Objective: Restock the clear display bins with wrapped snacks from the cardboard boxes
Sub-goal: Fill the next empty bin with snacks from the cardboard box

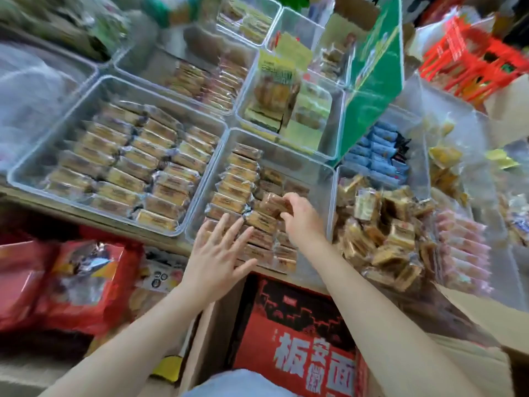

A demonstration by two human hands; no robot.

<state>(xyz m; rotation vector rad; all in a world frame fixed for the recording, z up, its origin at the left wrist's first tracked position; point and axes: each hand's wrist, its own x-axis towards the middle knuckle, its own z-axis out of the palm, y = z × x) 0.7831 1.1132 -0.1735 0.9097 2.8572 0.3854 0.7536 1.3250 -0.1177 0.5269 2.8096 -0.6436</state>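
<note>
A clear display bin (320, 167) in the middle holds rows of brown wrapped snacks (237, 179). My right hand (302, 219) is inside this bin and pinches one wrapped snack (272, 203) above the stacked ones. Over the bin's near left corner my left hand (219, 253) lies with fingers spread straight, above or touching the packs there; which one I cannot tell. An open cardboard box (209, 325) stands right below me, with a red and black printed package (297, 333) inside.
A larger clear bin (94, 90) at the left is full of similar packs. At the right a bin (340, 173) holds a loose heap of wrapped squares (383, 233). Farther bins, a green board (372, 78) and red bags (77, 279) surround the spot.
</note>
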